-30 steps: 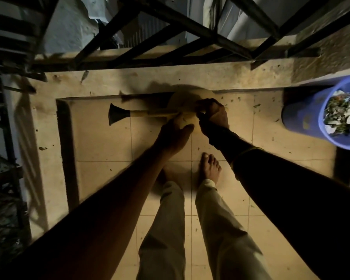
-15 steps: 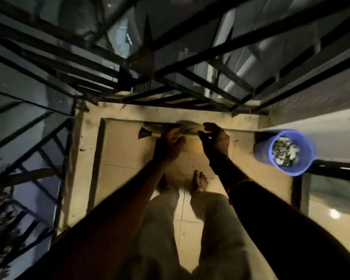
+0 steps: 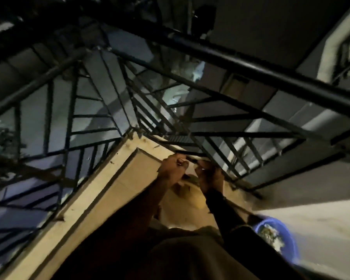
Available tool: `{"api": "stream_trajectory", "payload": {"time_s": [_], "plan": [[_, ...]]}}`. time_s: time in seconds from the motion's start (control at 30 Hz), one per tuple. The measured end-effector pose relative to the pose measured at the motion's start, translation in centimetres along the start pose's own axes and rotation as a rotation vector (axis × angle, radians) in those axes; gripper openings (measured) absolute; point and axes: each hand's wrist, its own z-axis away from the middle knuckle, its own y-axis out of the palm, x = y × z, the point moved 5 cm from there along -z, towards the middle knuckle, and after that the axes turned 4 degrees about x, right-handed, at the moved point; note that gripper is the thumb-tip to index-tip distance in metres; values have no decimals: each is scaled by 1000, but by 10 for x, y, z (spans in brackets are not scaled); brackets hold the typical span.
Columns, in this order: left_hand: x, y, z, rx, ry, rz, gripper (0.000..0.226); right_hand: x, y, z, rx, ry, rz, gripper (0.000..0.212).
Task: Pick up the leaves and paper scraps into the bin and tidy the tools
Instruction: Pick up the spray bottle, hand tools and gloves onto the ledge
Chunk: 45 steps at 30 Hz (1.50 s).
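The view is blurred and dark. My left hand (image 3: 172,168) and my right hand (image 3: 210,175) are raised side by side at the foot of the black railing (image 3: 214,150). Both have curled fingers and grip the long-handled tool, whose tan rounded part (image 3: 187,190) hangs just below them. The handle itself is mostly hidden by my fingers. The blue bin (image 3: 291,242) stands at the lower right by the wall, filled with leaves and paper scraps (image 3: 271,235).
A raised cream kerb (image 3: 101,184) runs along the tiled floor's edge under the railing, meeting at a corner just left of my hands. A pale wall (image 3: 311,223) stands on the right behind the bin. My trouser leg fills the bottom middle.
My head has tilted up and turned, so the railing now fills the view. Both hands lifted the tool off the floor tiles up towards the railing's base. The bin slid to the lower right.
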Motion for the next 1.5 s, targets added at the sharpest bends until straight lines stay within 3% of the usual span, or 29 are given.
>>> {"api": "stream_trajectory", "payload": {"time_s": [0.07,0.17,0.53,0.77,0.97,1.23,1.5], "plan": [[5,-3,19,-99,-27,99,24,15,-3,15,24,-109,91,21],[13,-7,54,-217,-69,181,24,29,-10,31,183,-177,218,23],[93,-8,241,-723,-232,528,26,47,26,155,609,-314,21,11],[153,-3,406,-1077,-300,665,21,49,84,289,885,-440,45,8],[202,23,565,-1317,-413,709,17,25,111,434,1093,-429,17,11],[254,81,744,-1552,-583,765,16,-13,140,619,1342,-435,46,9],[312,75,826,-1691,-685,850,14,-20,200,728,1493,-492,96,12]]}}
